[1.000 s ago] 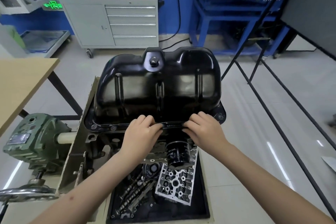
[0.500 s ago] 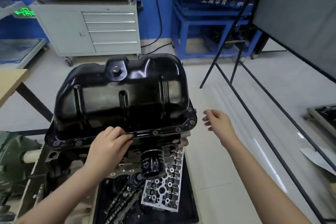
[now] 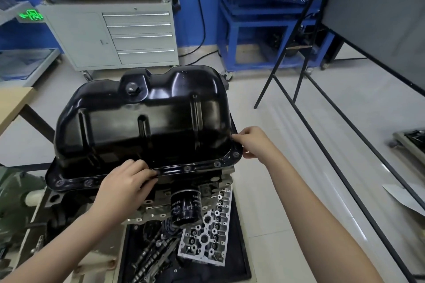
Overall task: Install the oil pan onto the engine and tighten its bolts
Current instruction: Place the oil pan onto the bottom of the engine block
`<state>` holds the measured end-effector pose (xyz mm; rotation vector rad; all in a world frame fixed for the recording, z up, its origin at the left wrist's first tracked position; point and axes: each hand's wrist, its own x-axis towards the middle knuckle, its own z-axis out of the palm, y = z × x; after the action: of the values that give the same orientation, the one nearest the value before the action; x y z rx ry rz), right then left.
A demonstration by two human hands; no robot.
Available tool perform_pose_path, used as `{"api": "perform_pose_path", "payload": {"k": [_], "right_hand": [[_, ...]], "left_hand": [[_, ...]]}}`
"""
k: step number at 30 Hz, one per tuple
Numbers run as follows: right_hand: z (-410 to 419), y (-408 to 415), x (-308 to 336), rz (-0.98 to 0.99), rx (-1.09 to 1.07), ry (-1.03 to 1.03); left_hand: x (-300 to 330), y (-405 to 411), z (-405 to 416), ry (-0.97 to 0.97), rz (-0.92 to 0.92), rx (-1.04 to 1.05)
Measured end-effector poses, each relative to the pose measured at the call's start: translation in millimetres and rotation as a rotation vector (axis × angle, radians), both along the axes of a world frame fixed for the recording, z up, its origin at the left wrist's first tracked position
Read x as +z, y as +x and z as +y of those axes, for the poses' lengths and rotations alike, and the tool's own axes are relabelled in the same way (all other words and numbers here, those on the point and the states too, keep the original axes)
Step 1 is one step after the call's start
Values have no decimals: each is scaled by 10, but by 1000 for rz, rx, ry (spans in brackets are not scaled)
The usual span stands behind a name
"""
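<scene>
- The right hand [image 3: 251, 142], which half a second ago hung in the air well clear of the pan, has come back in and now pinches the flange at the pan's right corner, thumb below and fingers above.
- The left hand [image 3: 125, 181] has stayed on the near flange, fingers curled over its edge just left of the middle.
- One second ago both hands sat close together on the near edge; now they are spread wide, one at the front and one at the side.
- That wider hold suggests the step is seating and squaring the oil pan [image 3: 142, 119] on the engine block [image 3: 207, 179], lining up the bolt holes before any tightening.
- The oil pan is glossy black pressed steel, sump side up, with ribs stamped in its wall and a drain plug [image 3: 132, 87] on the raised hump beyond the left hand.
- It lies between and beyond both hands, on top of the block, its flange overhanging to the left of the left hand.
- Small round bolt heads [image 3: 217, 164] or bare holes dot the flange between the hands; the view is too soft to tell which.
- Below the left hand an oil filter [image 3: 185, 208] juts from the block, above a tray of loose engine parts [image 3: 204, 239].
</scene>
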<state>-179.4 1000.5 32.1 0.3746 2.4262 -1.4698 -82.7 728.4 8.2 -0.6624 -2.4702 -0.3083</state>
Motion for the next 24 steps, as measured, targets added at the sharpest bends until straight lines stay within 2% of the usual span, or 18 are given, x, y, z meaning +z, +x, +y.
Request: {"api": "perform_pose_path", "payload": {"k": [12,16,21,24], "right_hand": [[53,-26,-29,14,13,34],[-19,112,-98,146,-93,55],[-108,523,-358,321,-272,-207],[-182,728,-482,327,-357,-465]], "left_hand": [[85,45,40,-36,-29,52],[104,76,43,-12,-37,54],[119,80,44,-11,-48,54],[123,101,33,-10,-74,65]]}}
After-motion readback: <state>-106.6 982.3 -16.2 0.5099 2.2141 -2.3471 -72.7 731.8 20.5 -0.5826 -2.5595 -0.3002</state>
